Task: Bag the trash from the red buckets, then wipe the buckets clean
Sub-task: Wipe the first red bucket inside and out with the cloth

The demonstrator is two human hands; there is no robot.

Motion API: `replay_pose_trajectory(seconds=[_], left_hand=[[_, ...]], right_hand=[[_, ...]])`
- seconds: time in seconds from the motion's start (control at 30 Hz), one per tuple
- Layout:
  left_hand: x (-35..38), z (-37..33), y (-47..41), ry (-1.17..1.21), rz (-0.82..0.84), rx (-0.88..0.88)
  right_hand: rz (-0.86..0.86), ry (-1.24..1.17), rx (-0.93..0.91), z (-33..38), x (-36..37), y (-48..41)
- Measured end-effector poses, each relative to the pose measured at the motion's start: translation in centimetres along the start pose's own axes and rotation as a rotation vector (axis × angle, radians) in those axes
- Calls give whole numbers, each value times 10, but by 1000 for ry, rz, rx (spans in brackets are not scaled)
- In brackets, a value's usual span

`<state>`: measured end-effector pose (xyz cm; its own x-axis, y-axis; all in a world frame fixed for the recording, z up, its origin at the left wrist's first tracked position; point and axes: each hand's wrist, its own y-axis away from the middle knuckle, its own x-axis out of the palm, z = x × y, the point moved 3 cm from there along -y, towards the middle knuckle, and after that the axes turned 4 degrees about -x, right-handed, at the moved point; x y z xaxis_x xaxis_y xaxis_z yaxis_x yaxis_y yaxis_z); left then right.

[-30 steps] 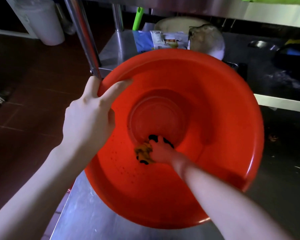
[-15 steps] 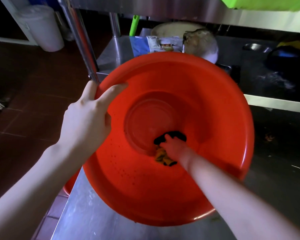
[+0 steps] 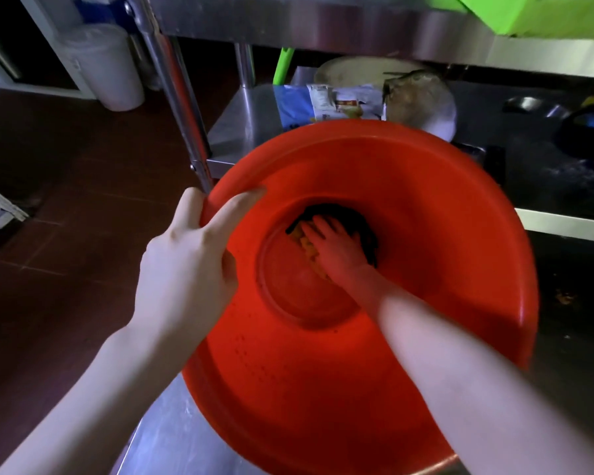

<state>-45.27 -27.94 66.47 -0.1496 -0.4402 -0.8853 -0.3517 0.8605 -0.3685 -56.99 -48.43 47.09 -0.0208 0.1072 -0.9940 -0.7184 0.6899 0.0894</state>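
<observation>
A large red bucket [image 3: 426, 207] is tilted toward me over a steel counter. My left hand [image 3: 189, 265] grips its left rim, thumb inside and fingers outside. Deep inside, my right hand [image 3: 336, 248] presses a yellow and black cloth [image 3: 366, 231] flat against the far side of the bucket's bottom, fingers spread and straight. Small dark specks dot the lower left inner wall.
A steel counter [image 3: 172, 437] lies under the bucket, a steel post [image 3: 175, 94] just left of the rim. Behind are a lower shelf with packets [image 3: 336, 102] and a round pan [image 3: 422, 104]. A white bin [image 3: 107, 63] stands on the brown floor at left.
My right hand has slid the cloth from the near lower wall up across the bottom to its far side. The left hand keeps its grip on the rim.
</observation>
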Motion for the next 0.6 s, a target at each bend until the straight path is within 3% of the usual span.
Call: replay_pose_trajectory(seconds=[0.37, 0.6], left_hand=[[1, 3, 6, -4, 23, -75], [20, -6, 41, 102, 78, -242]], right_hand=[[259, -48, -311, 80, 31, 57], [10, -102, -281, 49, -75, 91]])
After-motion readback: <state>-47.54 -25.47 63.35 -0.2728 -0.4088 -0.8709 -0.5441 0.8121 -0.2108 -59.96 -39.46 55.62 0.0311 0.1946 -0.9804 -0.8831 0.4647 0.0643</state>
